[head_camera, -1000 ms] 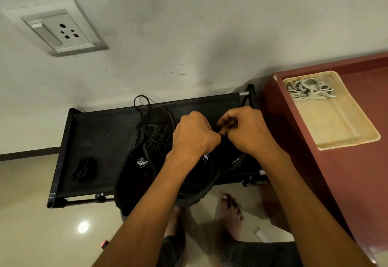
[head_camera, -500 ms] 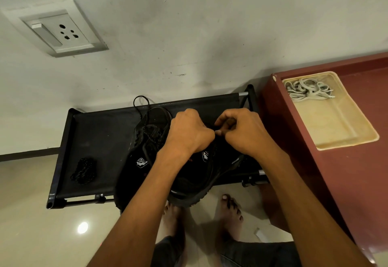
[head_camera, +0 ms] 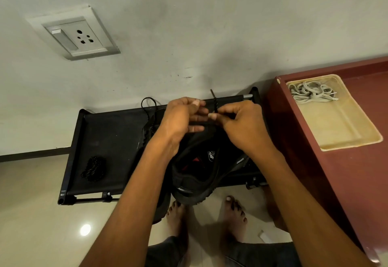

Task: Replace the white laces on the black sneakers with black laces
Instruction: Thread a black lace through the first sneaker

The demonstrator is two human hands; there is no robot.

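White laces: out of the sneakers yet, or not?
Out. The white laces lie bundled in the cream tray, apart from both sneakers.

Small white logo on sneaker (head_camera: 199, 174) tongue, lower centre of frame, unreadable. Short pale wordmark on its right side panel, too blurred to read.

Black sneaker (head_camera: 201, 172) with white logo, black lace (head_camera: 214, 103), off-white laces (head_camera: 310, 94) in cream tray (head_camera: 357, 140), maroon cabinet (head_camera: 346, 182)

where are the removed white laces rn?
Head view, right side: the white laces lie bunched in the far corner of the cream tray on the red-brown cabinet.
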